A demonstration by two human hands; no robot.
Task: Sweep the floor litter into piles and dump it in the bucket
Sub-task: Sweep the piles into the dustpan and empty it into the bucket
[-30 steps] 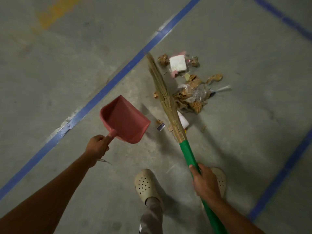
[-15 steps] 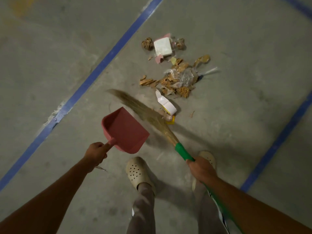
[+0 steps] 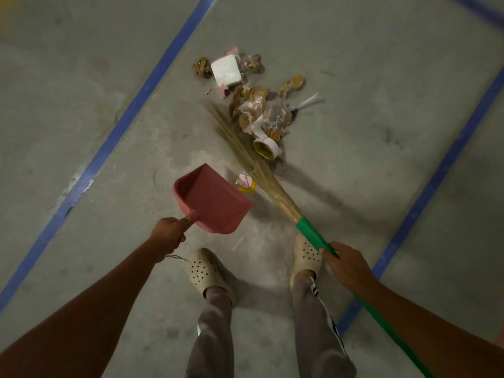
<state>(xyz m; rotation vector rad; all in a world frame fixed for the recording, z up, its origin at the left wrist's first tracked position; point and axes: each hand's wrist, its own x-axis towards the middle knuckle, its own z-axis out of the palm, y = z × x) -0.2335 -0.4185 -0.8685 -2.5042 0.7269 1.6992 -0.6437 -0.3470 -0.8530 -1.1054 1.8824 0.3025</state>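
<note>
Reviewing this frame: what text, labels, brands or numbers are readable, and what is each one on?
No text here can be read.
Small yellow-and-white wrapper beside the red dustpan: red script, too blurred to read.
Right trouser leg: white marks, possibly lettering, too blurred to tell.

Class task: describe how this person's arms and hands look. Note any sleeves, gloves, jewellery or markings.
Both arms are bare to the frame edge: the left forearm and right forearm show no sleeves. The left hand and right hand wear no gloves, and no rings or watch are visible. A thin thread dangles at the left wrist.
</note>
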